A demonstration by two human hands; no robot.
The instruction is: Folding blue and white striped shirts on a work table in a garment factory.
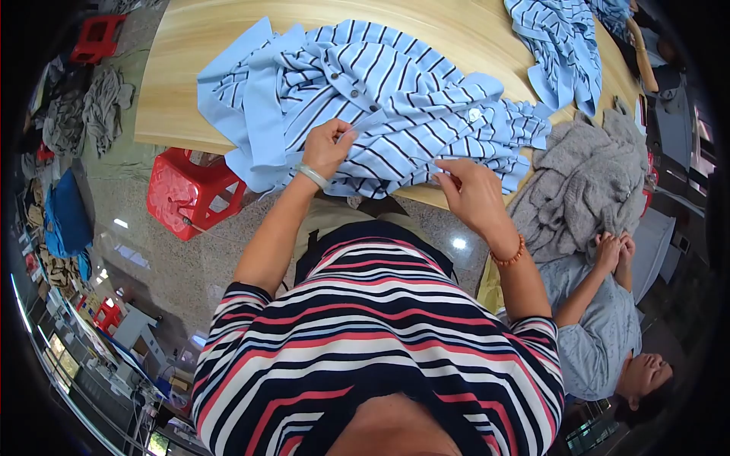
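- Nearest the camera was the person's own multicoloured striped shirt (380, 319), with both forearms reaching forward from its sleeves toward a table (179, 76).
- The left hand (328, 148), a pale bangle (312, 176) at its wrist, had thumb and forefinger closed together, pinching the near middle of a blue striped garment (414, 140).
- The right hand (471, 194), wearing a beaded bracelet (511, 252), was curled loosely at the cloth's near side, thumb and forefinger slightly apart; its fingertips were too small in view to tell whether they gripped any fabric or thread.
- The garment lay rumpled on the table just ahead of both hands, its long axis running left to right and dipping a little toward the right. The left hand reached farther onto it and was nearer the dark buttons (354, 93); the right was nearer the narrow end at the right.
- Plain blue bands spread at the garment's left end, and its near side hung over the table edge.
- Beyond the hands, a red stool (186, 190) stood at left below the table.
- To the right lay a grey knitted pile (585, 182), with a co-worker (597, 327) beside it, and a second striped garment (563, 53) lay farther up the table.
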